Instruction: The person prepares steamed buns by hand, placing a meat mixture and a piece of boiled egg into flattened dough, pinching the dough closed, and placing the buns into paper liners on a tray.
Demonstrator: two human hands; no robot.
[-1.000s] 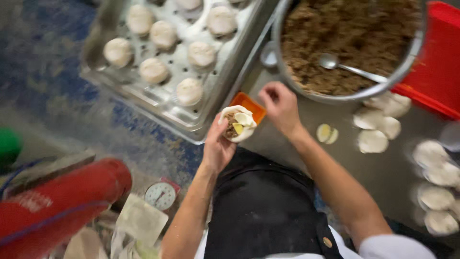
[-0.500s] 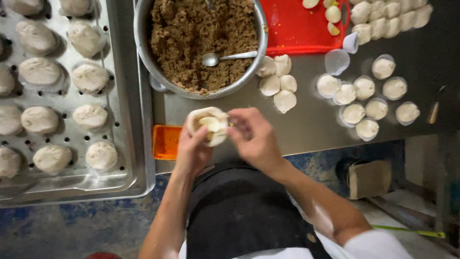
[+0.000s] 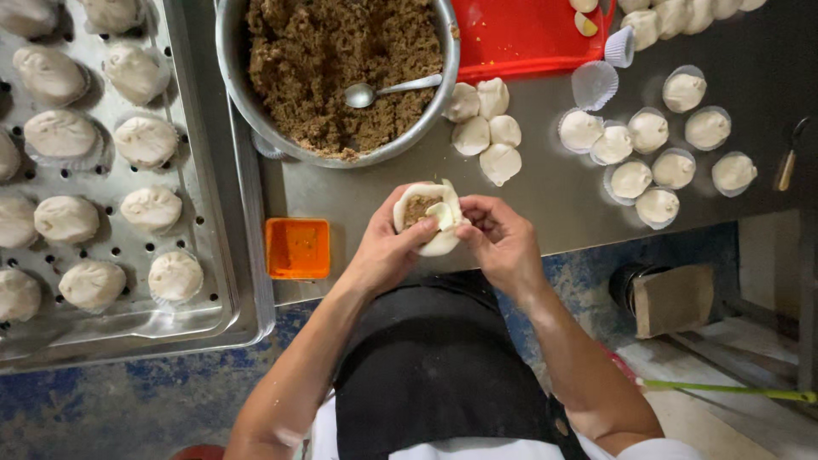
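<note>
My left hand [image 3: 385, 251] cups a round white dough wrapper [image 3: 429, 215] with brown filling in its middle. My right hand [image 3: 503, 241] pinches the wrapper's right edge, folding it over the filling. Both hands hover over the front edge of a grey metal table [image 3: 545, 200]. Just behind them stands a large metal bowl [image 3: 256, 111] of brown minced filling [image 3: 341, 60] with a spoon [image 3: 388, 89] lying in it.
A perforated metal tray [image 3: 217, 281] at left carries several finished buns in paper cups. A small orange dish [image 3: 297, 248] sits left of my hands. Loose dough pieces [image 3: 487, 128], dough in paper cups [image 3: 652, 158] and a red tray [image 3: 520, 38] lie behind and right.
The view has swung so the tray now sits at left and the bowl straight ahead. My hands still hold the filled wrapper, and the right hand has closed in on its edge.
</note>
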